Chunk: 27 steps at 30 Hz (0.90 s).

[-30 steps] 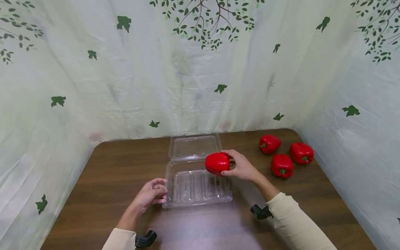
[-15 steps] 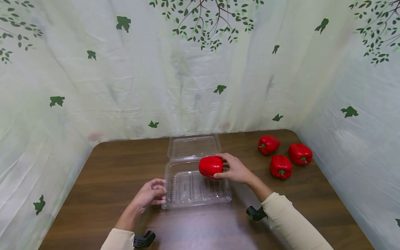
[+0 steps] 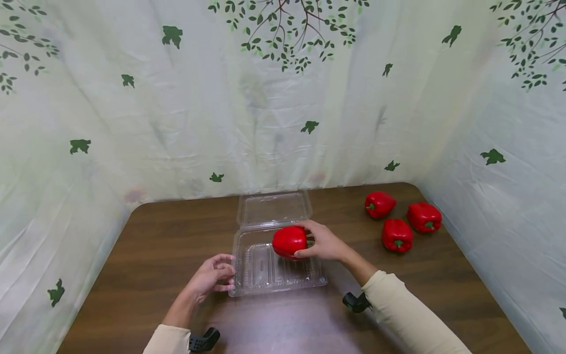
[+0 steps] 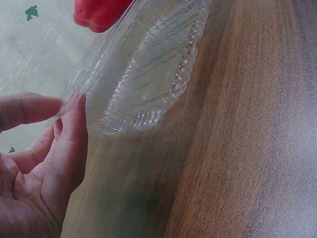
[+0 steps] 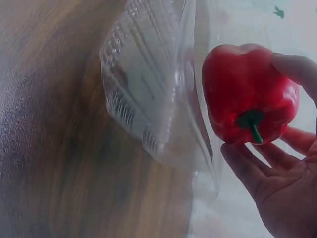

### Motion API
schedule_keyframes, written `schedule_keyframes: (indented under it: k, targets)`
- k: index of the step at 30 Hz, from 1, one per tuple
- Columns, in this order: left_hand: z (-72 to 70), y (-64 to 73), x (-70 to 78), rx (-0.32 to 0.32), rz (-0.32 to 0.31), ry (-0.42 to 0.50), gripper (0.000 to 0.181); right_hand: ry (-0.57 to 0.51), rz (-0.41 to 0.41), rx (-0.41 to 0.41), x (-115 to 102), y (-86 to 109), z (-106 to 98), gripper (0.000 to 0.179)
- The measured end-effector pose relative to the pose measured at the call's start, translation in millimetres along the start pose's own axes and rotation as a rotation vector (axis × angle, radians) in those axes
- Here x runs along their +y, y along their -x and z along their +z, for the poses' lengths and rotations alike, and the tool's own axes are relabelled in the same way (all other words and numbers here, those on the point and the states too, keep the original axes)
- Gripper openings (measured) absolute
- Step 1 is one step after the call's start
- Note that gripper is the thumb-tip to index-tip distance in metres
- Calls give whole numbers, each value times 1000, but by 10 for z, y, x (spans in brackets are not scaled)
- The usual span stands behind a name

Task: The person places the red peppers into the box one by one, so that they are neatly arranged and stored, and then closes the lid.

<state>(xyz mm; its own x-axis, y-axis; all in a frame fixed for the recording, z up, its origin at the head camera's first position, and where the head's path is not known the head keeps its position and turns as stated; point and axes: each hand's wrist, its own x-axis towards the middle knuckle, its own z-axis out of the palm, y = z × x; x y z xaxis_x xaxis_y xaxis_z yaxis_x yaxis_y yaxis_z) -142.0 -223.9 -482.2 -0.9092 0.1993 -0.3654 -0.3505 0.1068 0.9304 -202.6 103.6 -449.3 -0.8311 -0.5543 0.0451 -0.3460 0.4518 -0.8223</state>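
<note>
A clear plastic clamshell container (image 3: 261, 282) lies on the table with its lid (image 3: 274, 209) folded back toward the curtain. My left hand (image 3: 213, 275) pinches the container's left rim between thumb and fingers, which the left wrist view shows closely (image 4: 74, 101). A red bell pepper (image 3: 288, 242) with a green stem (image 5: 253, 126) is gripped in my right hand (image 3: 325, 242). It is held on its side above the tray part, with its stem end toward the palm. In the right wrist view the pepper sits higher than the container's rim.
Three more red bell peppers, one at the back (image 3: 380, 204), one in front (image 3: 397, 235) and one farther right (image 3: 425, 217), rest on the right of the brown wooden table (image 3: 168, 231). A pale leaf-patterned curtain (image 3: 190, 123) surrounds the table's back and sides.
My right hand has carried the red bell pepper leftward and slightly nearer, farther over the container's tray. My left hand keeps its place at the left rim.
</note>
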Motion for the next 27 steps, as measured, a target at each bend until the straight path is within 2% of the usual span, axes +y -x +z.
schedule_keyframes:
  k: [3,13,27]
  targets:
    - [0,-2,-12,-3,1,8,41,4,-14,-17,-13,-26,46,66]
    - [-11,15,-9,-10,-2,8,41,121,-54,-77,-97,-99,177,66]
    - [-5,10,-1,-17,-5,12,42,65,-11,-152,-209,-198,410,67]
